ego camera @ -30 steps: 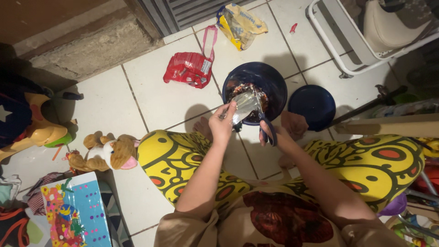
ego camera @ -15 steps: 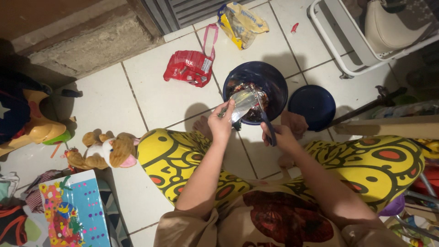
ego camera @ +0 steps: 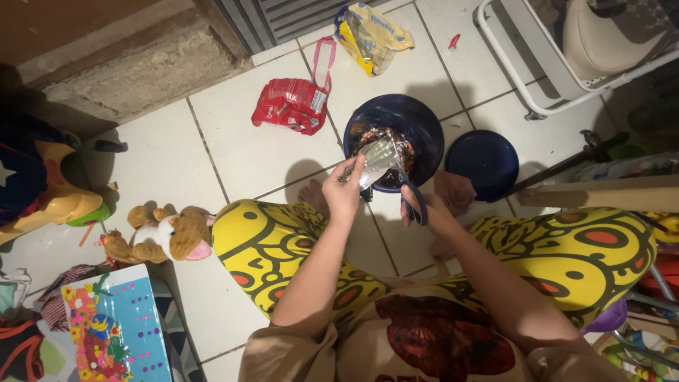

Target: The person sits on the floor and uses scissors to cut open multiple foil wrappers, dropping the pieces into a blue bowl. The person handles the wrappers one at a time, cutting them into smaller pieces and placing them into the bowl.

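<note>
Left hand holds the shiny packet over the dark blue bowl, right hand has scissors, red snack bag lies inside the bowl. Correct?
Not quite. The head view shows the red snack bag on the floor tiles, left of the dark blue bowl, not in it. The rest holds: left hand grips the shiny packet, right hand the scissors.

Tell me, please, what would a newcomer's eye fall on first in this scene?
Probably the left hand pinching a shiny clear packet over a dark blue bowl on the white tiled floor, while the right hand works blue-handled scissors at it. Next come the bright yellow patterned trousers at centre, and a stuffed toy animal lying to the left.
</note>
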